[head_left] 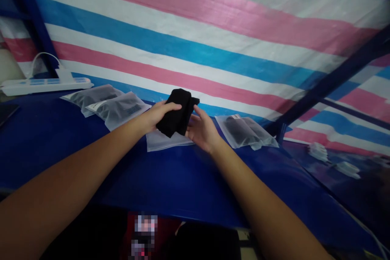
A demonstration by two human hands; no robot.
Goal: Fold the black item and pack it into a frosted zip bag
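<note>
- Blue table (170,183) fronts a striped tarp wall (213,28).
- Left hand (157,115) grips folded black cloth (179,111) above the table; right hand (201,130), fingers spread, touches it.
- Frosted bags (246,132) beside the cloth hold dark items.

1 head view, looking forward and down, close over blue table (189,183)

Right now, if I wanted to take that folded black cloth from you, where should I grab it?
Probably the upper end of the black cloth, coming from above on the far side. That end sticks up clear of both hands. The left hand pinches its left edge with the thumb on top, and the right hand cups its lower right side, so those parts are covered.
</note>
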